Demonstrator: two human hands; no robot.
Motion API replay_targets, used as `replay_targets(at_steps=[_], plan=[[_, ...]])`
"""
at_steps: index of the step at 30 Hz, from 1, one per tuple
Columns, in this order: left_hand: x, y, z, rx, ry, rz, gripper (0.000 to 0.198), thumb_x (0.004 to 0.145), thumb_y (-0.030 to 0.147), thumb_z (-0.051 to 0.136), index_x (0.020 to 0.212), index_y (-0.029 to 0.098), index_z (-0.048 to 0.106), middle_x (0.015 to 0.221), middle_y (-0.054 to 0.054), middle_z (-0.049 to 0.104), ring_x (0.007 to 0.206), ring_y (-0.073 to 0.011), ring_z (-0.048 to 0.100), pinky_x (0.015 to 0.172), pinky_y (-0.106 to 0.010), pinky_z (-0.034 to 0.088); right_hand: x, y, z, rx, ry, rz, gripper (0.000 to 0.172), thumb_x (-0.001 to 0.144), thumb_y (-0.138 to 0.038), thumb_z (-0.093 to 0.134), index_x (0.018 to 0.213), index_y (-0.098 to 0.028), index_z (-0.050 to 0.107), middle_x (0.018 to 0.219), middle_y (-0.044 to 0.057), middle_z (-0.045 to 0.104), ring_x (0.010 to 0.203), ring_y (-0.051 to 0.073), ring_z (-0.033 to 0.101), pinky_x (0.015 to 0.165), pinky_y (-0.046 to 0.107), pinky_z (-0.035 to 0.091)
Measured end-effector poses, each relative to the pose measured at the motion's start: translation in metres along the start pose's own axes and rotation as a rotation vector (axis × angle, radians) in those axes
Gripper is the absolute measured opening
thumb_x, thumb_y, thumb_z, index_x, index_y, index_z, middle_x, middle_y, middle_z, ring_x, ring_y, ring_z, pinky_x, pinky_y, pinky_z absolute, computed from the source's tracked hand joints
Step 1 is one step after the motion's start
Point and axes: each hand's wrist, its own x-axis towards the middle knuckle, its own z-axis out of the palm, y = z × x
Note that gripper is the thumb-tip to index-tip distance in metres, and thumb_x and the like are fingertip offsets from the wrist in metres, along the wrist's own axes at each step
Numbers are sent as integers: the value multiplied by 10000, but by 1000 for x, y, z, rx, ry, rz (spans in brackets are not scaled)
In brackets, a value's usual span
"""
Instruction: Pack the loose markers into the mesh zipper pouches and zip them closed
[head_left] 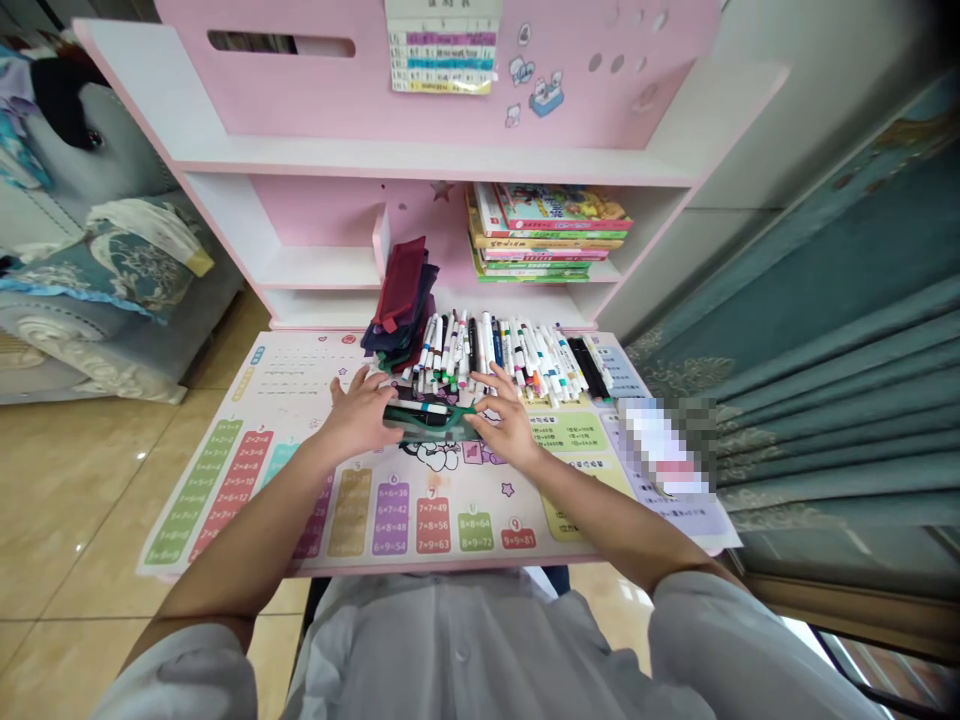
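Observation:
A green-edged zip pencil pouch [431, 432], dark and partly see-through, lies across the middle of the desk, its top side parted. White and black markers [420, 407] show inside it. My left hand [360, 412] grips the pouch's left end, thumb in front and fingers raised behind. At the right end, my right hand [506, 425] pinches the green edge between thumb and fingers. Just behind both hands spreads a heap of loose markers [517, 350], mostly white with coloured bands. A pile of folded pouches [401, 290], dark red on top, rests left of the heap.
The desk [300, 380] wears a printed sheet of sums. A stack of books [551, 240] fills part of the pink shelf. A blurred-out object [667, 447] lies at the desk's right side, by a teal curtain [825, 380]. A sofa [90, 240] stands left.

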Motion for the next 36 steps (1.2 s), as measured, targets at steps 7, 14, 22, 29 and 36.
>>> replay_targets(at_steps=[7,14,22,29,36], plan=[[9,-17,2,8,-99,46,701,653,582,753,1258,248,632,1636,-149,364,1568,-448,110,1175,-779,101,2,1,-3,-13,-21,-78,225,892,-377,688,728,-242,614,1316,106,702,1488,334,416,1150,620,427],[-2,-7,1,29,-5,115,513,639,485,806,1058,233,651,1500,-175,520,1537,-471,208,1142,-819,89,7,6,-11,-8,-120,-111,233,862,-418,706,708,-253,647,1309,103,696,1478,353,415,1191,643,363],[-6,-1,2,89,69,91,532,681,379,783,1147,174,631,1506,-232,499,1519,-502,225,1118,-849,95,8,12,-13,53,-189,-120,247,844,-404,726,684,-253,613,1304,107,699,1468,343,427,1191,632,362],[-6,12,4,-126,177,146,691,676,637,807,1210,233,637,1570,-157,460,1541,-437,221,1198,-742,113,7,9,-8,59,-121,-115,238,852,-364,733,686,-245,608,1275,121,714,1470,334,431,1168,622,401],[3,65,12,-226,291,227,305,1013,369,476,993,257,759,1465,-66,597,1506,-360,337,1198,-723,144,6,7,-7,39,-117,-96,218,828,-332,750,675,-246,623,1278,106,715,1464,334,441,1166,629,406]])
